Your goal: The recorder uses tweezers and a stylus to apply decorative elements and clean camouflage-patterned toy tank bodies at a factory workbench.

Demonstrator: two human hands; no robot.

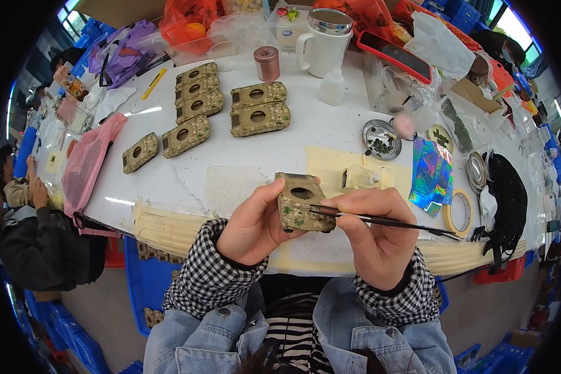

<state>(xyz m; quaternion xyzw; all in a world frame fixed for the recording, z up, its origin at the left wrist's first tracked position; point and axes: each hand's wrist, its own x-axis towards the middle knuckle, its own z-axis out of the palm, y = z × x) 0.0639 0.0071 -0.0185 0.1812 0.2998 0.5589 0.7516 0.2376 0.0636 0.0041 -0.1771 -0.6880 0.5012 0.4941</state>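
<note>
My left hand [250, 227] is closed around a camouflage toy tank hull [305, 215], tilted above the table's near edge. A round hole opens in the hull's top, and small green patches show on its near face. Between the thumb and fingers of my right hand [380, 234] are slim black tweezers [389, 221]. Their tips reach the hull's upper face, just below the hole; anything between the tips is too small to make out. Beyond my hands, several matching hulls [260, 118] stand in groups on the white table [237, 153].
Right of my hands lie a round tin with dark green bits [381, 140], a holographic sheet [431, 174], a tape roll [457, 212] and a black bag [508, 199]. A white mug [325, 47] and red phone [396, 56] stand farther back. A pink mesh bag [92, 165] lies left, near another person's hands [38, 190].
</note>
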